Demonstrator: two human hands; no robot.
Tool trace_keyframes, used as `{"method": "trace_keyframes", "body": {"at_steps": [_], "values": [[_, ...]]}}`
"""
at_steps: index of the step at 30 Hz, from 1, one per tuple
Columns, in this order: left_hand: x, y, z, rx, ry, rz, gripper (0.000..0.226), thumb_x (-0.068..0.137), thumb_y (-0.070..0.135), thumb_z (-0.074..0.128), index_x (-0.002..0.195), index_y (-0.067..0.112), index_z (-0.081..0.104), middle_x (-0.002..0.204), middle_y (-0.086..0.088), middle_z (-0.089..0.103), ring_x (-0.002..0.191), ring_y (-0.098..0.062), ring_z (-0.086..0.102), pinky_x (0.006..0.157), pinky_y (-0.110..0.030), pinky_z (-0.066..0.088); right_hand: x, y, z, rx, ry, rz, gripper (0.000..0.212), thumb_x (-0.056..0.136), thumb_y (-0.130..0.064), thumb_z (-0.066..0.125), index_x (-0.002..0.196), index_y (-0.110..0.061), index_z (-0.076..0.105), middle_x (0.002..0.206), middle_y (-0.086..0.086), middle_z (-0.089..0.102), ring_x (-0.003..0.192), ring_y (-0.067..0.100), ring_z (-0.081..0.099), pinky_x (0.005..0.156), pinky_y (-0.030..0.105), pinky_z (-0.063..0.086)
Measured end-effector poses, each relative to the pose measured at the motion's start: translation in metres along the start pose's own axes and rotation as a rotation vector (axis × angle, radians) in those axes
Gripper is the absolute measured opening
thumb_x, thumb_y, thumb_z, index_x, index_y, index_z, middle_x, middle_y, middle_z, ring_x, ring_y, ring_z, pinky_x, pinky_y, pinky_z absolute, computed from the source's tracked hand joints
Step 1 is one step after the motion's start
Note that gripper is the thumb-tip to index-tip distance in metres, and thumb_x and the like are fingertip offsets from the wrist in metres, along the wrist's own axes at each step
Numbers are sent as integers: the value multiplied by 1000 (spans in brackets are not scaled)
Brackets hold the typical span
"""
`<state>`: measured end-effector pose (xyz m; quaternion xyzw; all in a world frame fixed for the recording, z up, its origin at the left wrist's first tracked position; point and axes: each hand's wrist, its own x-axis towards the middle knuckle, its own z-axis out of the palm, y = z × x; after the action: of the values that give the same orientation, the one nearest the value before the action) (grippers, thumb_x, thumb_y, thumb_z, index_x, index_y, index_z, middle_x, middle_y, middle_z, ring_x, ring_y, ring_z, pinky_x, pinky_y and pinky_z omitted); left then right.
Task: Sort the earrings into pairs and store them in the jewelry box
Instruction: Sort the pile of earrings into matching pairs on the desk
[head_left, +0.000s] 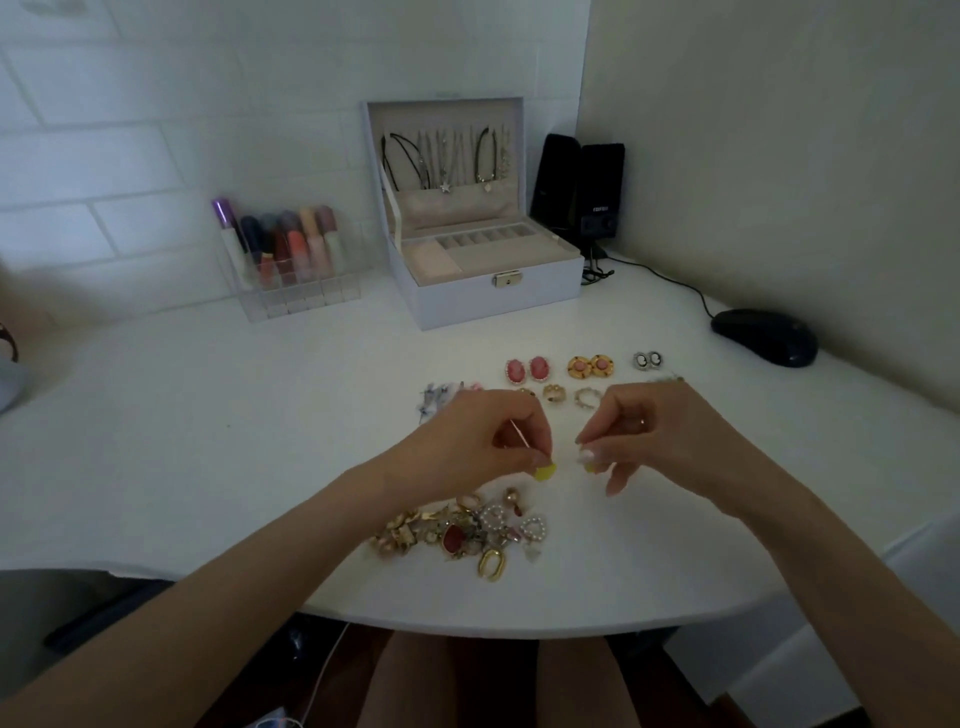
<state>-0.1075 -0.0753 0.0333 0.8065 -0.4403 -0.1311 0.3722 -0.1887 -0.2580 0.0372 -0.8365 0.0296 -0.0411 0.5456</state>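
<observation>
Pinching rounded yellow earring (545, 472), left hand (478, 441); right hand (660, 436) pinches yellow twin (590, 466).

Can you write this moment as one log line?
left hand: pinches yellow earring | right hand: pinches its match | pile: unsorted | box: open

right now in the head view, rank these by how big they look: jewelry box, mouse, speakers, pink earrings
1. jewelry box
2. speakers, as a pair
3. mouse, though nearer the camera
4. pink earrings
</observation>
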Motion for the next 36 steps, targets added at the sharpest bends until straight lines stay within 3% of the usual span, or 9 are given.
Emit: {"method": "trace_keyframes", "body": {"at_steps": [3,10,14,19,25,36], "values": [[8,5,17,57,-41,13,3,83,16,66,85,15,64,88,5,62,75,-6,62,70,-20,50,-8,4,-7,-105,4,18,13,66,-4,80,70,-2,68,56,3,65,47,8,58,46,19,50],[13,3,31,173,-78,6,4,83,20,66,86,22,66,87,12,49,78,-4,59,70,-13,45,-11,12,-6,-251,-119,52,11,63,-3,81,66,-6,71,46,-11,60,44,-2,53,45,7,37],[14,1,32,162,-73,9,12,81,22,68,92,23,63,90,9,51,78,-3,58,71,-17,48,-11,17,-9,-232,-116,11,18,64,3,79,74,-10,71,55,-6,63,49,0,55,49,13,43],[13,1,34,36,-80,-21,27,78,20,72,96,23,52,84,11,62,69,7,55,64,-8,44,-13,21,-13,-214,-116,-22,30,65,7,76,78,-16,64,70,0,68,64,9,62,61,20,50],[15,5,38,-23,-73,3,32,77,12,72,96,20,49,86,7,68,71,3,61,68,-16,51,-14,26,-9,-202,-41,-54,30,65,6,77,77,-15,60,74,3,70,68,14,65,67,26,52],[11,5,36,-2,-69,-12,27,78,17,73,94,23,52,88,7,65,72,3,59,64,-11,47,-16,28,-6,-198,-30,-46,28,67,3,77,78,-16,61,74,1,69,64,5,61,63,16,49]]}}
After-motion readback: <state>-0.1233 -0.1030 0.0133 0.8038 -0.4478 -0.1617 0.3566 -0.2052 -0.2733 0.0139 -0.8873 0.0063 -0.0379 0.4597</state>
